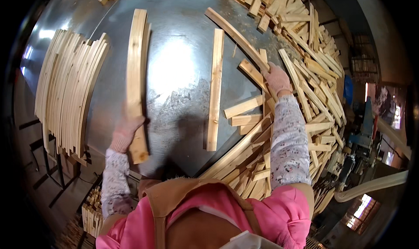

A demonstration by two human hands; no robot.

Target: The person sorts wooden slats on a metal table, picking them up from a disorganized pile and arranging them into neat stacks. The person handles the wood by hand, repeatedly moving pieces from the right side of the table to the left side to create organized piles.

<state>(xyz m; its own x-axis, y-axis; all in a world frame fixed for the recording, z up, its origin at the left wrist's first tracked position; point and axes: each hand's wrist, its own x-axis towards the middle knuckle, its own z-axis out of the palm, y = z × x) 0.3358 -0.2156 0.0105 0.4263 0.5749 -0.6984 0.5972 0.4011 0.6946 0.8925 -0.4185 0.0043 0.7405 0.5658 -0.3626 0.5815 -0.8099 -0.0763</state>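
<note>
My left hand, in a pale pink glove, grips a long wooden strip near its closer end. The strip lies lengthwise away from me over the metal table; a second edge shows along its right side. Farther off to the right, my right hand, gloved alike, closes on the near end of another long strip, which slants away to the left. A shorter strip lies alone between my hands. Beside and under my right hand, several short pieces jut from a loose heap.
A neat row of strips covers the table's left side. The loose heap of wood spreads along the right and toward my body. The shiny grey metal table lies beneath. Stacked wood stands below at left; a pale hose hangs at right.
</note>
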